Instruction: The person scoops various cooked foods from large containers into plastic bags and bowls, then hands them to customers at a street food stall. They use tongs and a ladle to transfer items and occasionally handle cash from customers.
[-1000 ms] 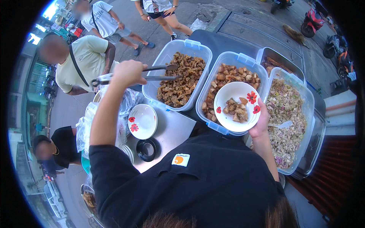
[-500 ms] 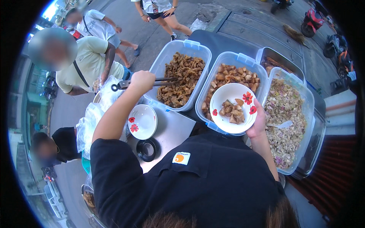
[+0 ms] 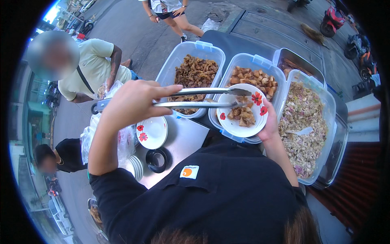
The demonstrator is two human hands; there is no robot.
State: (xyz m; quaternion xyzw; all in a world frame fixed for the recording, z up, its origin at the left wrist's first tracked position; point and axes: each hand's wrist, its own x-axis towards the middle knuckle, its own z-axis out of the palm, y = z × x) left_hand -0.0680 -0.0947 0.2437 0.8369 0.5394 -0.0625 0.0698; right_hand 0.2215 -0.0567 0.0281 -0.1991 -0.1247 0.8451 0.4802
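My left hand (image 3: 134, 101) is closed round metal tongs (image 3: 199, 92), whose tips reach over the white bowl (image 3: 237, 131) with red flowers. In that bowl lie light-brown food chunks (image 3: 245, 118); the tong tips are at the chunks' upper side, and I cannot make out whether they grip a piece. My right hand (image 3: 269, 125) grips the bowl's right rim, holding it above a clear tub (image 3: 263, 62) of browned cubes. To the left, another tub (image 3: 170, 67) holds shredded brown meat, partly hidden behind the tongs.
A tub (image 3: 330, 107) of pale chopped mix with a white spoon (image 3: 302, 131) stands at right. On the metal table (image 3: 187, 136) are another flowered bowl (image 3: 156, 134), a black dish (image 3: 157, 161) and stacked white plates (image 3: 135, 167). A person (image 3: 94, 61) stands at left, another (image 3: 176, 16) beyond.
My left hand has moved the tongs right, from the shredded meat tub to over the bowl. The bowl has shifted slightly left. A walking person at upper left has mostly passed from sight.
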